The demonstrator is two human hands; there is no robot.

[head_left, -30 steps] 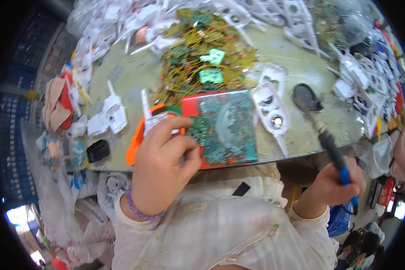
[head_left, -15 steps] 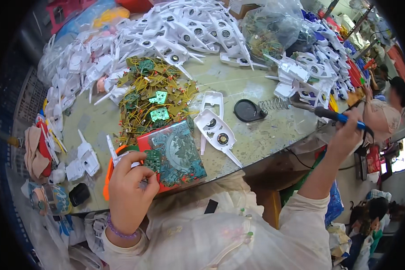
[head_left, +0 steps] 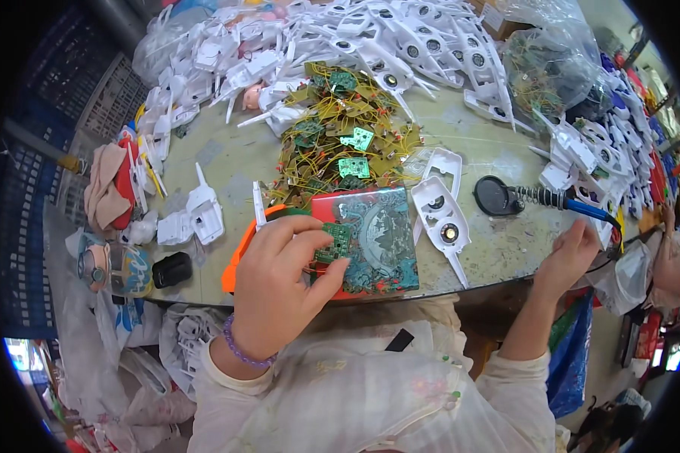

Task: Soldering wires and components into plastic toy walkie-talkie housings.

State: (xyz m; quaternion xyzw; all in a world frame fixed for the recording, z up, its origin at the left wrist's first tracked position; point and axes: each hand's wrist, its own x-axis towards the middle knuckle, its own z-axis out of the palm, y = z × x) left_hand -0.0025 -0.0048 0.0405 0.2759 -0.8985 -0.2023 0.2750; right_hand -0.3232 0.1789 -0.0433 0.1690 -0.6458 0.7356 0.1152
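A small green circuit board (head_left: pixel 339 242) is pinched between the thumb and fingers of my left hand (head_left: pixel 279 287). It is held over the left part of a red box with a worn, dark patterned top (head_left: pixel 381 245). My right hand (head_left: pixel 567 260) is empty, its fingers loosely bent and a little apart, just below the blue handle of a soldering iron (head_left: pixel 593 211). The iron rests with its front end inside the coil spring (head_left: pixel 535 196) of a round black stand (head_left: pixel 497 196). White plastic shell parts (head_left: pixel 440 215), one with a round speaker, lie right of the box.
Beyond the box spreads a heap of circuit boards with yellow wires (head_left: pixel 347 124). White shells (head_left: pixel 431 45) are piled along the back. An orange object (head_left: pixel 251 253) sits partly behind my left hand. On the left are a loose white shell (head_left: pixel 204 208), a black case (head_left: pixel 172 269) and a jar (head_left: pixel 132 270).
My right hand has let go of the soldering iron, which now sits in the spring stand. My left hand still holds the circuit board. The whole view has shifted, moving the table rightward in the picture.
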